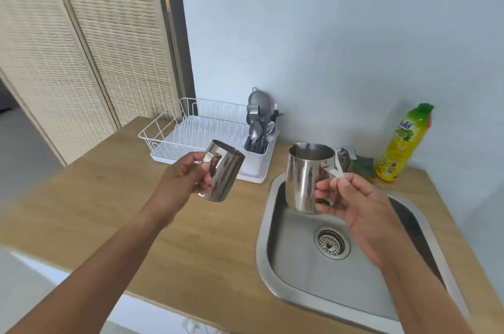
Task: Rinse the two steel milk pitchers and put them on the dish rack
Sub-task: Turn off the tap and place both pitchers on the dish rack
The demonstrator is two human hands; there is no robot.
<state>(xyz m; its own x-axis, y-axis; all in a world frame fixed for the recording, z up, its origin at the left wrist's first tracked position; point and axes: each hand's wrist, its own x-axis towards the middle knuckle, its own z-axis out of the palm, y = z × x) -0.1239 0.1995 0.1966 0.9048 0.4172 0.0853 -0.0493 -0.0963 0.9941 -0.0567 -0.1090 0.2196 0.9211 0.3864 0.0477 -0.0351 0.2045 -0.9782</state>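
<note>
My left hand [183, 178] grips the handle of a steel milk pitcher [226, 172], held tilted above the wooden counter just in front of the white dish rack [174, 140]. My right hand [351, 202] holds the second, larger steel pitcher [305, 178] by its handle, upright over the back left corner of the steel sink [300, 276]. Both pitchers hang in the air, apart from each other. The rack's plate slots look bare.
A cutlery holder with spoons and forks [259, 137] sits at the rack's right end. Behind the sink lie a green sponge [362, 164] and a yellow dish soap bottle [403, 145]. The sink drain [331, 243] is uncovered. A woven folding screen [81, 47] stands left.
</note>
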